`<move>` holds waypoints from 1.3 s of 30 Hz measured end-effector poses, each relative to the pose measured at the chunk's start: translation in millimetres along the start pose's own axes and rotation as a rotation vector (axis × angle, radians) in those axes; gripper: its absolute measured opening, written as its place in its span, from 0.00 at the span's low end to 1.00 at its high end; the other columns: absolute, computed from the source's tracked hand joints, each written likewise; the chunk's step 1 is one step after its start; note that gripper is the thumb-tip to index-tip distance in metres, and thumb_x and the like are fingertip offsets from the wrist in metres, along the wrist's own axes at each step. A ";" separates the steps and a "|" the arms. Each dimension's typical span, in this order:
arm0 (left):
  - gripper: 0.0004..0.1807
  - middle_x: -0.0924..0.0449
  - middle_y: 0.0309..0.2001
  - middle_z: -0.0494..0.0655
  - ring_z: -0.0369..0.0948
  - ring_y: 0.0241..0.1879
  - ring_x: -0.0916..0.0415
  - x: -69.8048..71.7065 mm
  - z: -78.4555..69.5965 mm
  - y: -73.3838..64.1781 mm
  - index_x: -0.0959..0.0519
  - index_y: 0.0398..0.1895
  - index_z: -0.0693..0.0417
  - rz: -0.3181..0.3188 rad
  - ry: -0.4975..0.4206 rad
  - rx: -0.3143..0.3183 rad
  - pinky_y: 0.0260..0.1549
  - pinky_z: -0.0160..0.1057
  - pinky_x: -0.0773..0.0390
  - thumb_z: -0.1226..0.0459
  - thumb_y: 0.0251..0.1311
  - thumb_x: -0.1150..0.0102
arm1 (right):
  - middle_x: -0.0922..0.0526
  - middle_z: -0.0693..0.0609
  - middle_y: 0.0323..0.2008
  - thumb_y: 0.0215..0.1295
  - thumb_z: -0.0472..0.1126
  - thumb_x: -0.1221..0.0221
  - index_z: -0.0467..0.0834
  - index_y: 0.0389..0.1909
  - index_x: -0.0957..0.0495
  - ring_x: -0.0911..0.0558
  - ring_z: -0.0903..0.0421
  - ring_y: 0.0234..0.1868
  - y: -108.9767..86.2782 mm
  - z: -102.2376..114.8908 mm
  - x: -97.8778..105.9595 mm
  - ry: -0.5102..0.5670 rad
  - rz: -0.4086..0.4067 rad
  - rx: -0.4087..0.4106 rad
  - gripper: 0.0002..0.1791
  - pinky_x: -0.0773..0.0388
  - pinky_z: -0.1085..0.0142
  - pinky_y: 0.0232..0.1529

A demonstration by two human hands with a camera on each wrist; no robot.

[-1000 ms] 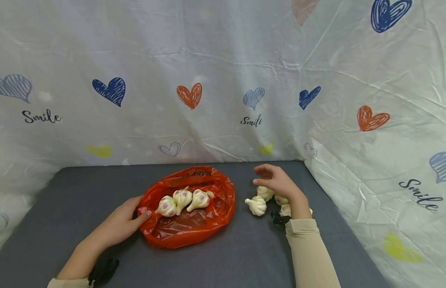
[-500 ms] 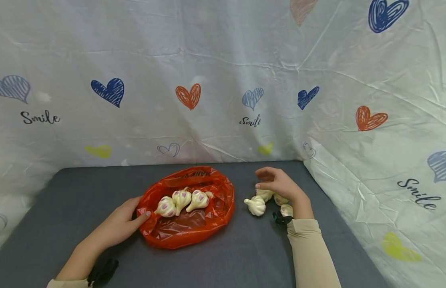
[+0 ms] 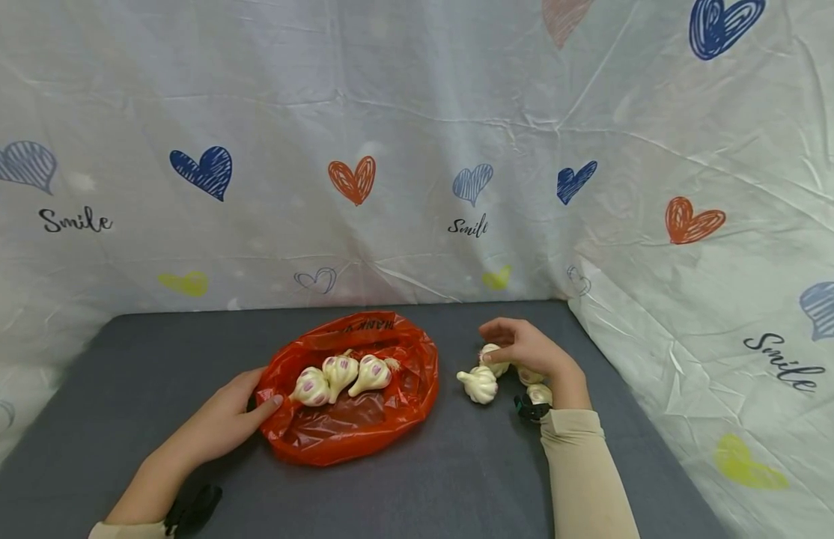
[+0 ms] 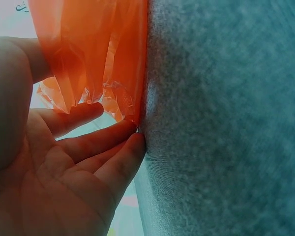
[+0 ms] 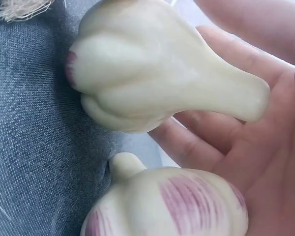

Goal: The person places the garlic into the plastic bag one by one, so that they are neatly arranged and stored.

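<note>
A red plastic bag sits with its mouth spread and its rim rolled out. Three garlic bulbs lie in it, one of them the right-hand bulb. My left hand holds the bag's left rim, thumb over the edge and fingers outside; the left wrist view shows the fingertips against the orange-red film. My right hand reaches over a garlic bulb, fingers on its far side and thumb near. In the right wrist view the bulb's stem points at the palm, fingers loosely bent behind it.
Another garlic bulb lies just left of the right hand. More bulbs, such as the near one, sit partly hidden beneath the right wrist. The grey tabletop meets a heart-printed white curtain at the back and right.
My right hand has come down and slightly right, nearer the back garlic bulb. The left hand, bag and bulbs inside it have stayed put.
</note>
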State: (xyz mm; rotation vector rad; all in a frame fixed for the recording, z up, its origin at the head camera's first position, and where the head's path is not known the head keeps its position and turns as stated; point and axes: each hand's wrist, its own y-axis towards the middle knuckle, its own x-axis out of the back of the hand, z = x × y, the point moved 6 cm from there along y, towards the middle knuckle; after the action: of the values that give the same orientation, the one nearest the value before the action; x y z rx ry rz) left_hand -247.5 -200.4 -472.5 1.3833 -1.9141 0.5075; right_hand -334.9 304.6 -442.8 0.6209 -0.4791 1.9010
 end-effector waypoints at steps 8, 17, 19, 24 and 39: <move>0.38 0.26 0.71 0.70 0.67 0.70 0.28 1.2 -1.7 0.8 0.31 0.78 0.70 -0.005 0.002 -0.003 0.64 0.71 0.24 0.50 0.80 0.37 | 0.20 0.35 0.68 0.68 0.39 0.24 0.32 0.72 0.23 0.23 0.35 0.71 -1.2 1.4 -1.0 -0.022 0.043 -0.022 0.35 0.25 0.40 0.71; 0.38 0.27 0.71 0.70 0.68 0.70 0.28 0.3 -1.0 0.3 0.32 0.78 0.69 -0.006 0.008 -0.004 0.64 0.71 0.24 0.50 0.80 0.36 | 0.18 0.36 0.66 0.70 0.41 0.25 0.32 0.71 0.22 0.21 0.37 0.69 -3.4 -0.5 0.7 -0.047 0.036 -0.019 0.33 0.23 0.40 0.69; 0.38 0.27 0.71 0.71 0.68 0.70 0.28 0.2 -0.5 0.2 0.32 0.78 0.70 -0.004 0.008 -0.002 0.63 0.72 0.25 0.50 0.80 0.37 | 0.17 0.37 0.66 0.70 0.41 0.25 0.32 0.70 0.22 0.20 0.38 0.68 -3.4 -1.4 1.1 -0.050 0.033 -0.023 0.33 0.23 0.41 0.68; 0.40 0.27 0.72 0.71 0.68 0.71 0.29 0.6 0.2 -0.2 0.33 0.79 0.70 -0.002 0.005 0.010 0.65 0.72 0.26 0.48 0.80 0.38 | 0.16 0.38 0.63 0.69 0.42 0.24 0.33 0.70 0.22 0.18 0.41 0.64 -2.3 -3.2 2.5 -0.051 0.015 -0.025 0.33 0.21 0.43 0.65; 0.40 0.27 0.72 0.70 0.68 0.71 0.29 0.4 1.6 1.3 0.33 0.79 0.69 0.003 0.003 0.016 0.65 0.72 0.26 0.47 0.80 0.38 | 0.16 0.43 0.64 0.69 0.45 0.24 0.36 0.71 0.21 0.20 0.41 0.67 -2.1 -2.7 5.7 -0.069 -0.045 -0.038 0.33 0.23 0.41 0.68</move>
State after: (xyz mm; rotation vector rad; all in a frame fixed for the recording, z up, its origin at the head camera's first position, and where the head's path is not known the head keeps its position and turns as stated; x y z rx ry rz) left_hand -249.3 -201.3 -473.2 1.3890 -1.9137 0.5275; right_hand -335.4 311.1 -441.3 0.6690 -0.5397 1.8288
